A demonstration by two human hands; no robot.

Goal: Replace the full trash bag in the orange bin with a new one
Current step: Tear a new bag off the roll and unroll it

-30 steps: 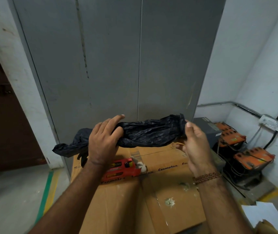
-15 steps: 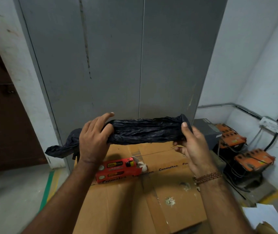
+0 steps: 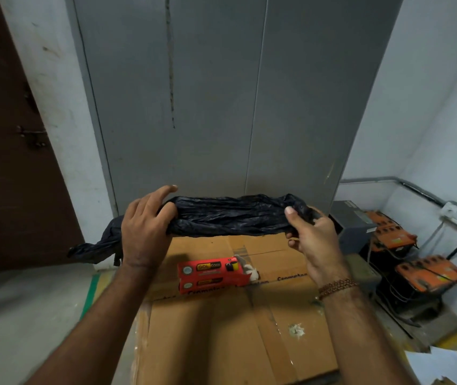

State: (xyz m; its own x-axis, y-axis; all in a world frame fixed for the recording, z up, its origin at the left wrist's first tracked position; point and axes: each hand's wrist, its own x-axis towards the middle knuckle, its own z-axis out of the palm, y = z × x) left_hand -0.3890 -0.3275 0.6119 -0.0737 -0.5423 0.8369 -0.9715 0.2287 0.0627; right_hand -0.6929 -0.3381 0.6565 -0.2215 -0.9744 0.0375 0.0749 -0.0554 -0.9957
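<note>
Grey metal panels fill the background, with a flattened cardboard box (image 3: 221, 329) below carrying a red carton (image 3: 212, 273). Held in the air above the box is the new black trash bag (image 3: 230, 218), bunched into a long crumpled rope between both hands. The left hand (image 3: 145, 232) curls over it near one end, index finger raised, with a loose tail hanging down past the wrist. The right hand (image 3: 312, 240) pinches the other end between thumb and fingers, so each grip is closed on the bag. The orange bin is not in view.

Thin film like this looks nearly weightless, limp and slick, and probably clings to itself. It would likely tear if yanked. The open mouth is the sensible place to take hold, though which end that is cannot be told.
</note>
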